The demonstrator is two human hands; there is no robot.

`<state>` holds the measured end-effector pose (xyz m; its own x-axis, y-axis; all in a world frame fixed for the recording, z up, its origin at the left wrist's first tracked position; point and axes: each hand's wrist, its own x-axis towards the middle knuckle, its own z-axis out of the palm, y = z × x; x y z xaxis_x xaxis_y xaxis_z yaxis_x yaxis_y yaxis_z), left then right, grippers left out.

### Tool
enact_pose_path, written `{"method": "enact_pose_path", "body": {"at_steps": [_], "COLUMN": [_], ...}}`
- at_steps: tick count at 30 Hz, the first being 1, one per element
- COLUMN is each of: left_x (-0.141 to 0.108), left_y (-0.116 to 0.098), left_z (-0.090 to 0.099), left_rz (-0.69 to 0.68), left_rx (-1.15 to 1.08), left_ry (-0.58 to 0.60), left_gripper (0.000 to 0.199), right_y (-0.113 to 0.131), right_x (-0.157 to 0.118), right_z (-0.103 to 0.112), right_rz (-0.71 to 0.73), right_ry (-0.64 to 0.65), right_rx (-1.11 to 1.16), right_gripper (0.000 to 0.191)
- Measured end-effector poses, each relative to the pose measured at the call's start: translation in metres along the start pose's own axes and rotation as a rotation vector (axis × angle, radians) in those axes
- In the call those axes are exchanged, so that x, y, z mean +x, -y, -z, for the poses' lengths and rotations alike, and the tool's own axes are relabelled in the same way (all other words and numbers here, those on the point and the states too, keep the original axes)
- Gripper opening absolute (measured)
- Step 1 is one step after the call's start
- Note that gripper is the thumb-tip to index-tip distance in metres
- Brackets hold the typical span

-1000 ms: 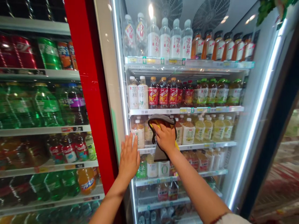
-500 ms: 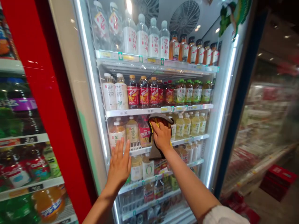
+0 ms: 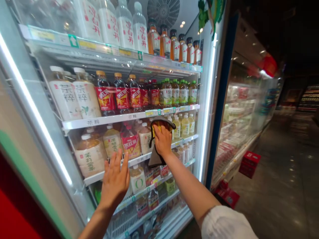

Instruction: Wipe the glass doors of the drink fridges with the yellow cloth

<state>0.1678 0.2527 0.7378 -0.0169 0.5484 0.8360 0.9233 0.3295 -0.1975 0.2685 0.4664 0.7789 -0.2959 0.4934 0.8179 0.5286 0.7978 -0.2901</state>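
My right hand (image 3: 163, 142) presses a grey and yellow cleaning cloth (image 3: 156, 158) with dark edging against the glass door of a lit drinks fridge. The cloth bunches around my fingers, in front of the middle shelf. Lower left, my left hand (image 3: 116, 177) lies flat with fingers stretched, apparently on the glass; it holds nothing. Behind the glass near it stand a large bottle with a red label (image 3: 131, 142) and a pale tea bottle (image 3: 90, 157). What lies directly behind the cloth is hidden.
Red-labelled bottles (image 3: 106, 96) and green-capped bottles (image 3: 167, 94) fill the shelf above. A bright light strip (image 3: 208, 109) runs down the fridge's right side. Red boxes (image 3: 250, 162) stand by another display case, beside the shiny floor (image 3: 281, 179).
My view has swung right and come closer to the fridge, so the shelves look larger on the left. The cloth now sits further right across the door. My left hand stays flat.
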Motion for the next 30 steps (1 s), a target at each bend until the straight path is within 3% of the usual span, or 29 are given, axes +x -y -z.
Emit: {"method": "enact_pose_path", "body": {"at_steps": [4, 7, 9, 11, 13, 15, 19, 22, 24, 26, 28, 30], "left_x": [-0.008, -0.007, -0.001, 0.006, 0.01, 0.01, 0.0, 0.001, 0.01, 0.023, 0.035, 0.041], "left_y": [-0.007, -0.009, -0.013, -0.018, -0.024, -0.028, -0.031, -0.037, -0.044, -0.054, -0.066, -0.076], "left_z": [-0.01, -0.014, -0.017, -0.02, -0.024, -0.03, -0.042, -0.05, -0.055, -0.061, -0.067, -0.074], "left_rz": [-0.014, -0.026, -0.027, -0.024, -0.027, -0.036, -0.06, -0.072, -0.086, -0.098, -0.093, -0.069], "left_rx": [-0.02, -0.02, -0.009, 0.015, 0.048, 0.078, 0.11, 0.118, 0.121, 0.117, 0.104, 0.096], "left_ry": [-0.008, -0.001, 0.005, 0.014, 0.023, 0.026, 0.038, 0.035, 0.037, 0.033, 0.045, 0.071], "left_gripper": [0.079, 0.08, 0.082, 0.083, 0.085, 0.086, 0.085, 0.084, 0.084, 0.085, 0.086, 0.086], "right_y": [-0.016, -0.009, -0.009, -0.02, -0.04, -0.062, -0.08, -0.071, -0.069, -0.082, -0.108, -0.139], "right_x": [-0.052, -0.082, -0.069, -0.038, -0.009, 0.0, -0.046, -0.071, -0.057, -0.024, 0.008, 0.02], "right_z": [-0.028, -0.04, -0.035, -0.024, -0.018, -0.023, -0.054, -0.061, -0.049, -0.031, -0.018, -0.017], "right_rz": [-0.224, -0.078, 0.047, 0.07, -0.003, -0.11, -0.281, -0.201, -0.077, 0.001, -0.046, -0.146], "right_ry": [0.024, 0.098, 0.104, 0.054, -0.036, -0.133, -0.278, -0.201, -0.108, -0.075, -0.123, -0.183], "right_rx": [-0.05, -0.042, -0.012, 0.012, 0.041, 0.095, 0.194, 0.153, 0.128, 0.136, 0.151, 0.167], "right_gripper": [0.052, 0.049, 0.047, 0.046, 0.047, 0.049, 0.054, 0.05, 0.045, 0.043, 0.045, 0.049]}}
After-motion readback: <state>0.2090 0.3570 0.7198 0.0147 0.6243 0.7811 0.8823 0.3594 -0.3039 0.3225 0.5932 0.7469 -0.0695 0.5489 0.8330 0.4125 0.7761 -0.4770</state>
